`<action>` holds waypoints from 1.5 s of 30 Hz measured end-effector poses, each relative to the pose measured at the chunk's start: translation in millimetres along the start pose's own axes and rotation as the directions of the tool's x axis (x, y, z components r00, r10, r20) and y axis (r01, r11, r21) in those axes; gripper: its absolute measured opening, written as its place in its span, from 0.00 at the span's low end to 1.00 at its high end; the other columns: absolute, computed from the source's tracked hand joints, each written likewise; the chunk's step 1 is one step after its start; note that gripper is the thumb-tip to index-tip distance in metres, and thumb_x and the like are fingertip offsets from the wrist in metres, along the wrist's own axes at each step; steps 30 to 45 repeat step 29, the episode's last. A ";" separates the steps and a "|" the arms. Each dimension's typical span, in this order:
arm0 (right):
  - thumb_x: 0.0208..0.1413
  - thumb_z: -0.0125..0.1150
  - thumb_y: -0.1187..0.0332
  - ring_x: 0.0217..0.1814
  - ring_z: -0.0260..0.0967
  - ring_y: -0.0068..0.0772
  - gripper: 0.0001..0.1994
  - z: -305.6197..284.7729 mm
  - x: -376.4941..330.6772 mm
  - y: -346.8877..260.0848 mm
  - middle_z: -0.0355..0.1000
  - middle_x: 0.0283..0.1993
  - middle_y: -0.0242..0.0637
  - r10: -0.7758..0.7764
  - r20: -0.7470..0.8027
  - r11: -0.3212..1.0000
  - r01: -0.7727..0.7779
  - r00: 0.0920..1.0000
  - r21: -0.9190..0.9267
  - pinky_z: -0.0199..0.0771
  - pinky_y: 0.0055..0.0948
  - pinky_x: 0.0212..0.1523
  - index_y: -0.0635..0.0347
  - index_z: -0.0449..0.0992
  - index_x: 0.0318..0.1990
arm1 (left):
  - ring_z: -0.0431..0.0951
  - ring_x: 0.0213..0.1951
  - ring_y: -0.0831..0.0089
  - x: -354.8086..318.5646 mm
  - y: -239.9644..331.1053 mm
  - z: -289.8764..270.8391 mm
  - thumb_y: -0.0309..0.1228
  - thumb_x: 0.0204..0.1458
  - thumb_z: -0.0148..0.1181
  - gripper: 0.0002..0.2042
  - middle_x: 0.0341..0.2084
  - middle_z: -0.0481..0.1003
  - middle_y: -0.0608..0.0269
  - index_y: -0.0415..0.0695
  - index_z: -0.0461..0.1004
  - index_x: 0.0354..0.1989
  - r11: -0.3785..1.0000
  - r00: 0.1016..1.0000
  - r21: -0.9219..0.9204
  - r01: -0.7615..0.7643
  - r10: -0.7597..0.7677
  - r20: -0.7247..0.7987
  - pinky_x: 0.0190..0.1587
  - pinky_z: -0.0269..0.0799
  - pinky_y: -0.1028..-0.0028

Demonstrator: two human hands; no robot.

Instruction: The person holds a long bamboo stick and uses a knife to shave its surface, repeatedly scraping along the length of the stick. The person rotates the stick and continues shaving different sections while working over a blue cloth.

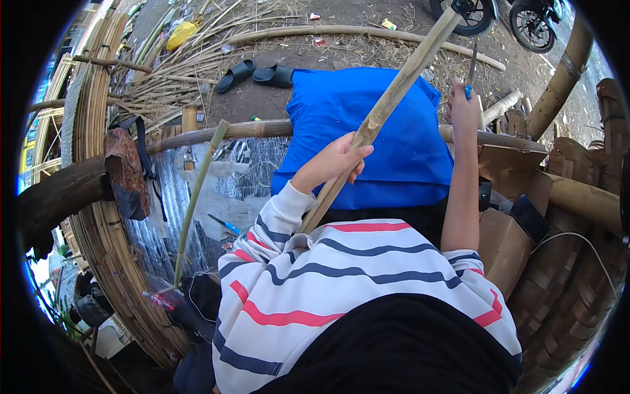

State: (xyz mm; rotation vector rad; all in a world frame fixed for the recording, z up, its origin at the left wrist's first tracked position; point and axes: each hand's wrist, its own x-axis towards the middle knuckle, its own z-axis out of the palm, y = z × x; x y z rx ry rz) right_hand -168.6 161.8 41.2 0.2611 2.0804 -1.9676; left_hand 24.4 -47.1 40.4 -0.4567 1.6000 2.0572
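Gripping bamboo pole (387, 105) left-handed (338, 161), right hand (463, 105) seemingly holding blade (472, 62)

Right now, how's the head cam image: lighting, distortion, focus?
Head view: even daylight, no hard shadows; strong fisheye bend with a black rim; left hand gripping the bamboo pole is sharp, right hand too; blue fringing at the lower edges.

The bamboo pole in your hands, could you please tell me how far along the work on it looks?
Done: nothing on the bamboo pole shows a finished cut; the strips and trimmings on the ground may come from other pieces. In hand: the left hand grips the pole over the blue cloth, while the right hand holds a blue-handled blade beside it, apart from the pole. Left: seemingly the whole pole.
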 end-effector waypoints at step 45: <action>0.51 0.58 0.72 0.36 0.76 0.39 0.09 100.0 -230.4 -27.3 0.73 0.29 0.51 -0.236 0.959 0.908 0.317 -0.154 0.275 0.69 0.40 0.38 0.61 0.70 0.40 | 0.75 0.46 0.56 89.5 -36.5 -225.8 0.31 0.45 0.58 0.16 0.42 0.74 0.47 0.37 0.69 0.42 0.899 -0.062 0.412 0.150 0.425 -0.903 0.51 0.68 0.61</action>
